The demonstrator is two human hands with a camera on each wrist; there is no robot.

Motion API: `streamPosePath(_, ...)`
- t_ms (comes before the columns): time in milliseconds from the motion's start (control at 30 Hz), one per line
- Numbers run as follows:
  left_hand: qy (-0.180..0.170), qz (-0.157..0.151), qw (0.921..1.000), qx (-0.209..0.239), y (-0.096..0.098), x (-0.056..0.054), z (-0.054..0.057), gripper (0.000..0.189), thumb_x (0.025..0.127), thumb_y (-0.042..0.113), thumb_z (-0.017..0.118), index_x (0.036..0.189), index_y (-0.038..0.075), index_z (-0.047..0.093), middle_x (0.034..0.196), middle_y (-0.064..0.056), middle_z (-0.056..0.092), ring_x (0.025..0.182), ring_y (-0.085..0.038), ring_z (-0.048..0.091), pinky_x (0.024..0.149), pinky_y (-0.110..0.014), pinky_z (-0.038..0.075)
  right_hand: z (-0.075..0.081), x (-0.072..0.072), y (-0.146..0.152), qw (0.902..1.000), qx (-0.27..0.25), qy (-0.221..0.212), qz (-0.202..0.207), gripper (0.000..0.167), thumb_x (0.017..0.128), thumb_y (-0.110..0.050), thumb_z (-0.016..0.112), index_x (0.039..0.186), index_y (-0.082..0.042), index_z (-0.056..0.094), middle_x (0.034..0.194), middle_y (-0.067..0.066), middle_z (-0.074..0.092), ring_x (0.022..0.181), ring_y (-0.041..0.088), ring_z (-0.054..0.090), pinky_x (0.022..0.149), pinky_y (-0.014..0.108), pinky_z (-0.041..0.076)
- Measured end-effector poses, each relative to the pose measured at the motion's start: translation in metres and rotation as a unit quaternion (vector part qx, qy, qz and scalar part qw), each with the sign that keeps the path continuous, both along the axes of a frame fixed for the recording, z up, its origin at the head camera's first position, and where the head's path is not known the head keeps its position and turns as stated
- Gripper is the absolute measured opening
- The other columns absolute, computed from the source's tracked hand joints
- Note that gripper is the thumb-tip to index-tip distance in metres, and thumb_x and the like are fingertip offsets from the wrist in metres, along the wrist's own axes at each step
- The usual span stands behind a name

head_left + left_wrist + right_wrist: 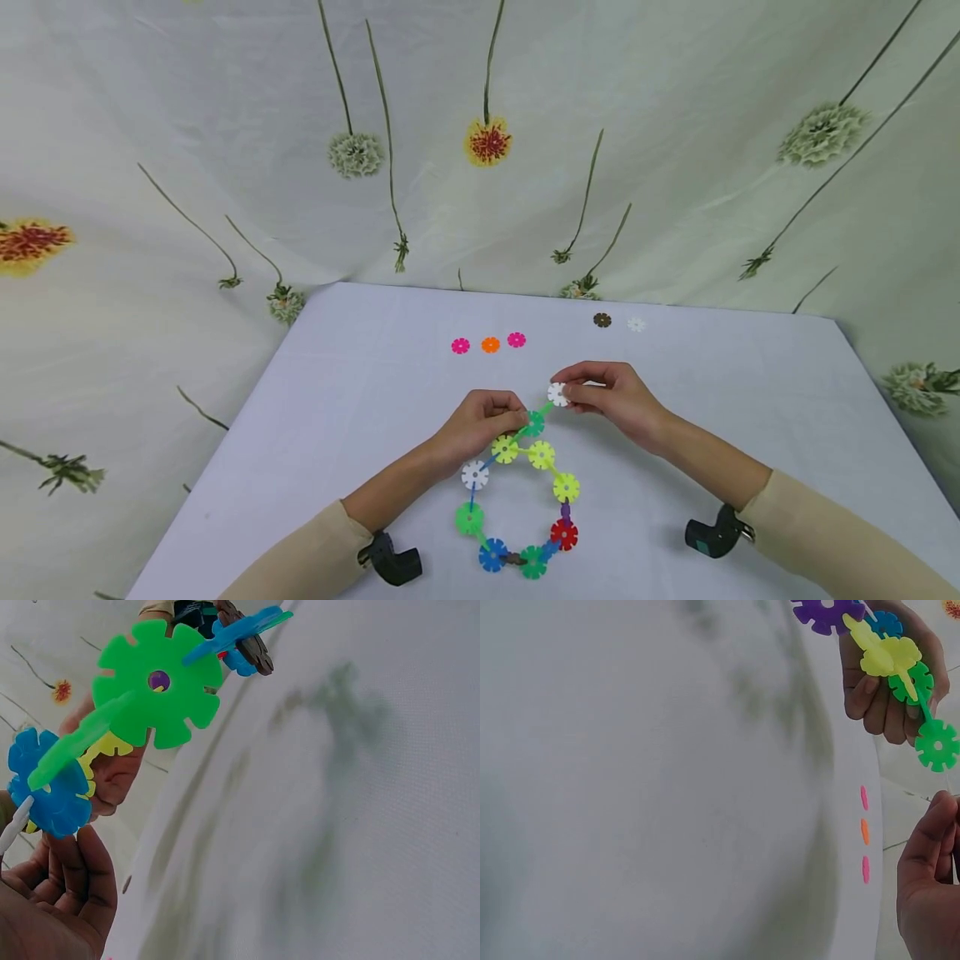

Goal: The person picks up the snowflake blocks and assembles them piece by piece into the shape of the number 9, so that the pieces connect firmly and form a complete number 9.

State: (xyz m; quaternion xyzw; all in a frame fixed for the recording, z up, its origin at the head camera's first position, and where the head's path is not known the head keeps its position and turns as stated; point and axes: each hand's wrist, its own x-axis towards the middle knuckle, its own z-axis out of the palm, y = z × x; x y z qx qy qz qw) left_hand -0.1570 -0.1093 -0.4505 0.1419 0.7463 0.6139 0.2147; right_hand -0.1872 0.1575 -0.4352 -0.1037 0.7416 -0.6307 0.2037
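Note:
A ring of notched plastic snowflake discs hangs above the table, with yellow [542, 455], red [564, 534], blue [492, 555] and green discs slotted edge to edge. At its top, a short branch carries a teal-green disc [534, 424], a light green disc [549, 407] seen edge-on, and a white disc [557, 394]. My left hand [480, 423] pinches the branch by the teal-green disc. Between thumb and fingers, my right hand [611, 400] pinches the white disc at the branch's end. In the right wrist view, the right hand [926, 874] is partly cut off.
On the white table [360, 358], two pink discs [461, 346] and an orange disc [491, 345] lie in a row behind the hands. Farther right are a brown disc [602, 320] and a loose white disc [636, 324]. A flower-print cloth [435, 208] hangs behind the table.

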Motion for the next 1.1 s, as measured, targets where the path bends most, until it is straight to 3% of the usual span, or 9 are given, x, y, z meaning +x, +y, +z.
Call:
streamPosePath(133,0.002,0.001,1.0,0.0,0.0,0.0,-0.001,0.024,0.105,0.023,0.064,0.108,0.001,0.073,0.085,0.005,0.069,0.081,-0.012,0.06,0.078,-0.019,0.054,-0.001,0.001,0.0,0.9997,0.003,0.017,0.015,0.032,0.104,-0.018,0.071,0.13,0.0,0.072,0.119,0.007,0.077,0.097,0.021,0.075,0.093,0.031,0.065)
streamPosePath(333,0.004,0.014,0.9999,-0.007,0.0,0.001,-0.002,0.024,0.105,0.024,0.065,0.107,0.003,0.074,0.086,-0.001,0.071,0.08,-0.013,0.062,0.076,-0.02,0.054,-0.001,0.004,-0.004,0.9992,0.007,0.035,0.019,0.026,0.103,-0.016,0.072,0.125,-0.002,0.075,0.121,0.01,0.078,0.101,0.035,0.078,0.091,0.032,0.065)
streamPosePath(600,0.034,0.032,0.9985,-0.028,-0.001,0.003,0.002,0.019,0.105,0.022,0.066,0.104,0.005,0.075,0.086,0.002,0.07,0.078,-0.013,0.062,0.073,-0.02,0.053,-0.005,0.009,-0.009,0.9998,-0.022,-0.002,0.0,0.031,0.101,-0.013,0.075,0.127,0.005,0.073,0.119,0.004,0.079,0.092,0.013,0.077,0.088,0.024,0.064)
streamPosePath(900,0.061,0.032,0.9975,-0.017,-0.003,0.005,0.002,0.02,0.105,0.019,0.064,0.105,0.002,0.074,0.087,-0.002,0.068,0.076,-0.012,0.06,0.07,-0.019,0.051,-0.01,0.016,-0.014,0.9973,-0.051,-0.047,-0.023,0.034,0.102,-0.012,0.072,0.129,0.008,0.069,0.108,-0.003,0.078,0.089,0.013,0.074,0.087,0.023,0.063)
streamPosePath(1100,0.05,0.03,0.9983,-0.004,-0.003,0.005,-0.001,0.021,0.106,0.02,0.063,0.108,0.001,0.073,0.088,-0.002,0.067,0.077,-0.012,0.06,0.071,-0.018,0.052,-0.004,0.015,-0.017,0.9984,-0.051,0.001,-0.024,0.032,0.102,-0.012,0.072,0.127,0.008,0.07,0.112,0.002,0.078,0.09,0.017,0.077,0.087,0.024,0.064)
